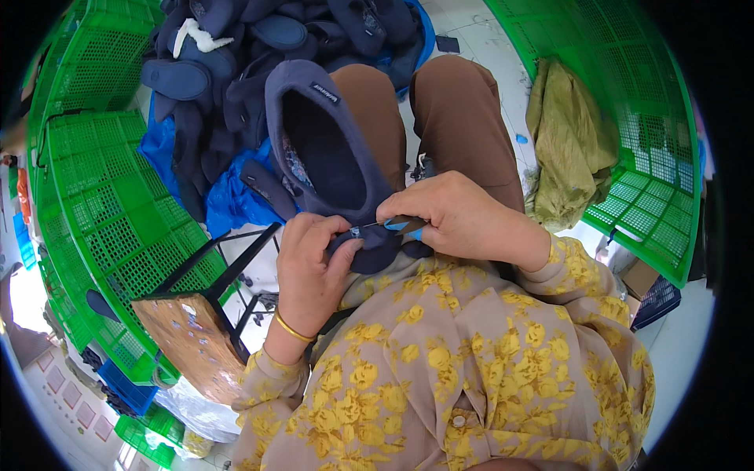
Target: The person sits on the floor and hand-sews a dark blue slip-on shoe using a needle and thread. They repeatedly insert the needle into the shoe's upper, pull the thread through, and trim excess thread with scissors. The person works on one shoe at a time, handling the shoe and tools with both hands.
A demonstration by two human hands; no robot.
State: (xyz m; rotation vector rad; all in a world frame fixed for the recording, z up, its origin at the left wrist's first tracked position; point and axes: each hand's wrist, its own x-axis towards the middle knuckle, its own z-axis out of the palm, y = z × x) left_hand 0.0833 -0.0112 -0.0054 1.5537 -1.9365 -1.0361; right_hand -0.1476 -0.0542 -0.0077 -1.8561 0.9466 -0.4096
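Observation:
A navy slipper [365, 169] lies tilted across my lap, its opening up and its toe pointing away from me. My left hand [310, 255] pinches the near end of it between thumb and fingers, beside a small light-blue patterned patch [356, 232]. My right hand [463, 220] is closed around a thin pointed metal tool [404, 226] with a brown and blue grip. Its tip reaches the slipper at the patch, close to my left fingertips. The grip's far end is hidden in my palm.
Several navy slippers [177, 80] are heaped on blue plastic [236, 196] ahead to the left, a white scrap on top. Green crates [102, 180] stand at left, another green crate [656, 157] at right with olive cloth [569, 149]. A wooden-topped stool [188, 337] is by my left arm.

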